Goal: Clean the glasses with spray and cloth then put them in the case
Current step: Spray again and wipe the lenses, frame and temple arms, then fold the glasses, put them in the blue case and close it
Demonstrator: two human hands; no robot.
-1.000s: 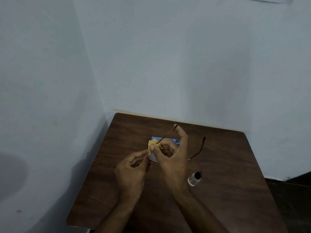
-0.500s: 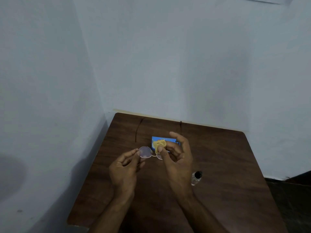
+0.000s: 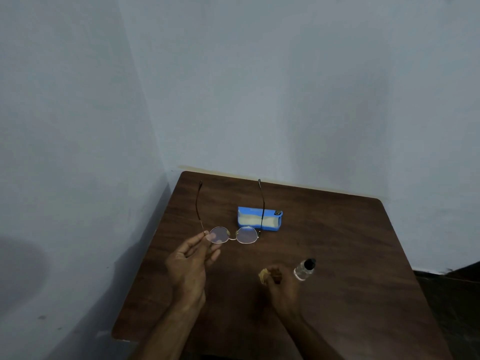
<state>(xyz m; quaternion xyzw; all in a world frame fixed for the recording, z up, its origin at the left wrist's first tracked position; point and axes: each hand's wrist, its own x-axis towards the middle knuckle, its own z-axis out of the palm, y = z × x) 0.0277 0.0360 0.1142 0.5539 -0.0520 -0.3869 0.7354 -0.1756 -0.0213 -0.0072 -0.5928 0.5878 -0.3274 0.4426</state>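
Thin metal-framed glasses (image 3: 245, 235) hang above the table with both temple arms spread open and pointing away from me. My left hand (image 3: 191, 258) pinches them at the left lens and hinge. Behind the right lens lies the blue case (image 3: 270, 222), open, with a pale lining. My right hand (image 3: 281, 284) is low over the table near the front, fingers curled round the crumpled yellow cloth (image 3: 263, 276). Just right of that hand lies a small clear spray bottle (image 3: 304, 270) with a black cap, on its side.
The dark wooden table (image 3: 350, 255) stands in a corner, with pale walls at its back and left. Its right edge drops to a dark floor (image 3: 457, 287).
My right hand has pulled away from the right lens and come down toward me with the cloth, ending beside the spray bottle. The left hand alone now holds the glasses.
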